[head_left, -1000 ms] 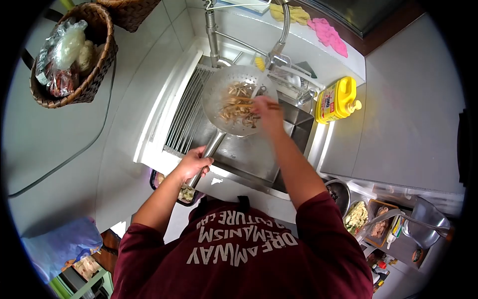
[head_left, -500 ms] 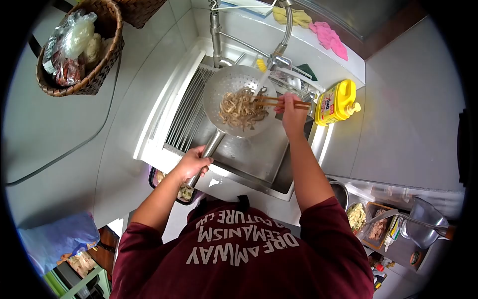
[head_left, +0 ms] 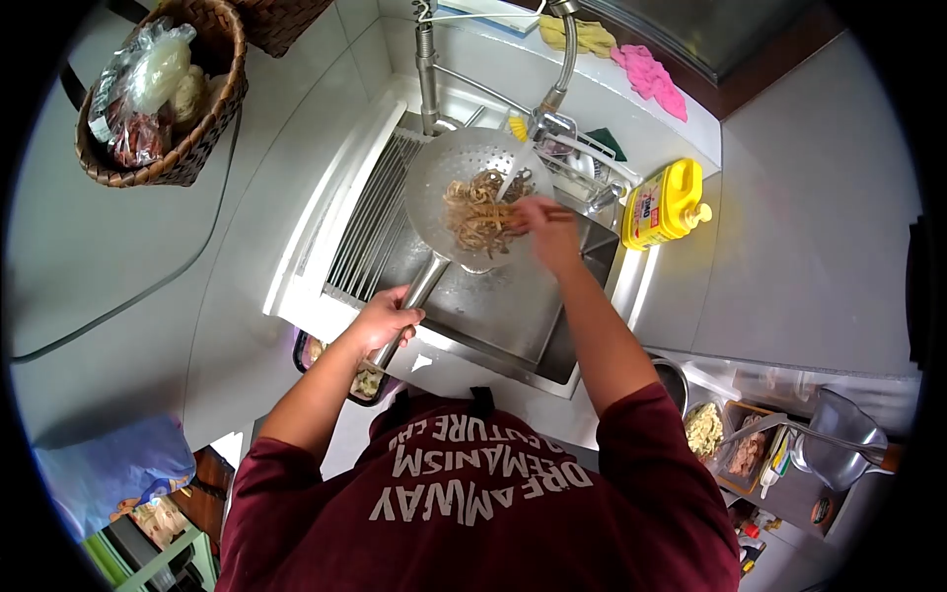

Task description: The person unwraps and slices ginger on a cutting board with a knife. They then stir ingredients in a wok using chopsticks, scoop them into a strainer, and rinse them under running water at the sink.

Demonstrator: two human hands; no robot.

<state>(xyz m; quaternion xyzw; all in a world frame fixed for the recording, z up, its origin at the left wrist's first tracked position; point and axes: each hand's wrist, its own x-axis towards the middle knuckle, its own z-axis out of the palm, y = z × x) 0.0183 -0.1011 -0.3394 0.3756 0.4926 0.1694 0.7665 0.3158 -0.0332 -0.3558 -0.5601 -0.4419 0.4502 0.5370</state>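
Note:
My left hand [head_left: 388, 322] is wrapped round the metal handle of a large perforated strainer ladle [head_left: 434, 168], held over the sink [head_left: 493, 311]. Brownish strips that look like sliced mushrooms [head_left: 473, 212] lie in its bowl. Water runs from the faucet [head_left: 552, 97] onto them. Closed on a pair of wooden chopsticks [head_left: 562, 214], my right hand [head_left: 545, 229] is over the right side of the strainer, blurred by motion. The chopstick tips are in among the strips.
A yellow detergent bottle [head_left: 663, 205] stands at the sink's right edge. Pink [head_left: 649, 81] and yellow cloths lie on the ledge behind. A wicker basket [head_left: 232, 89] with bagged food hangs or stands at upper left. Food trays [head_left: 747, 449] and a metal ladle [head_left: 838, 439] are at lower right.
My right hand and the chopsticks have moved left and slightly down, pushing the strips into a tighter heap. My left hand and the strainer have stayed nearly still.

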